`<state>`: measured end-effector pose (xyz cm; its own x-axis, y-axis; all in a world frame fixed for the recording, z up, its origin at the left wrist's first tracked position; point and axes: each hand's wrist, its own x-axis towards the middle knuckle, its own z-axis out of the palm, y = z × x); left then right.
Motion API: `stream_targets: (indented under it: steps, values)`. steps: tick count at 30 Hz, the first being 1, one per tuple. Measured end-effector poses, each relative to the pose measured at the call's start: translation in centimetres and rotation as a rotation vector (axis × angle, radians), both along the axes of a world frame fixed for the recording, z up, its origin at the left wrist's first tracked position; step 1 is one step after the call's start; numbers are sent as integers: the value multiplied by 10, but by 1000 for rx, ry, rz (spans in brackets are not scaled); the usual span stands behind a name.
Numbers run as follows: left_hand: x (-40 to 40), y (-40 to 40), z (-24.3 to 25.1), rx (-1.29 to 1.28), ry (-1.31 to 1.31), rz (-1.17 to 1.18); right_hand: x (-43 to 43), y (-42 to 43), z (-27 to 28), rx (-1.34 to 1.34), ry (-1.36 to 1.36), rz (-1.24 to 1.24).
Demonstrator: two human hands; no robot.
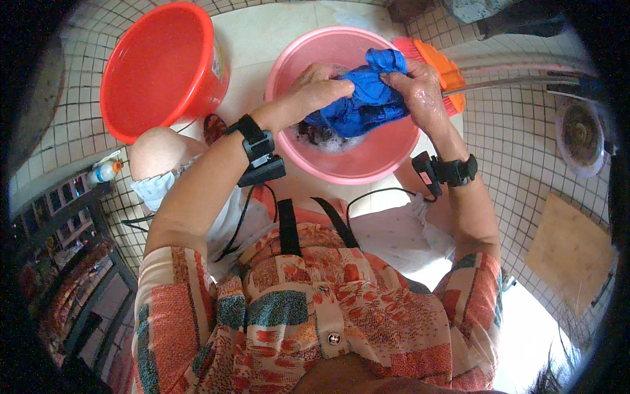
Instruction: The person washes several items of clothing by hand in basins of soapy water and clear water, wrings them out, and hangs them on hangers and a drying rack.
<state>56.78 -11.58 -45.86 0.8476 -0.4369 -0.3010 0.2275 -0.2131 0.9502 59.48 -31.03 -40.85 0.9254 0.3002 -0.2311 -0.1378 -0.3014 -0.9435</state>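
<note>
A wet blue cloth (366, 96), perhaps a garment, is stretched between my two hands over a pink plastic basin (344, 170). My left hand (322, 88) grips its left side, thumb on top. At the upper right, my right hand (418, 88) pinches a gathered fold, and its back glistens with water. The lower part of the cloth hangs down into the basin. Beneath it, dark wet fabric (317, 134) and white suds (339, 144) show, partly hidden by the cloth and my left hand.
A red plastic bucket (157, 74) stands left of the basin. An orange broom head (443, 69) with a metal handle (512, 84) lies close behind my right hand. A bottle with an orange cap (106, 172) sits at far left. Cables hang from both wrist devices. Tiled walls enclose the floor.
</note>
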Motion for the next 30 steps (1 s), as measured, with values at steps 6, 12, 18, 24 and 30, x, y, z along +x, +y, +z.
stream_targets:
  steps: [6,12,18,24,30]
  values:
    - [-9,-9,-3,-852,611,305,-7,3,-1,-421,-747,378]
    - [-9,-7,-22,-884,618,304,-16,6,4,-596,-702,615]
    - [-3,15,-14,-51,43,298,-4,-23,21,-470,-276,313]
    - [-11,21,-32,708,-571,267,28,-88,30,-849,-192,-42]
    - [-4,14,-27,890,-505,263,20,-86,32,-430,-501,-359]
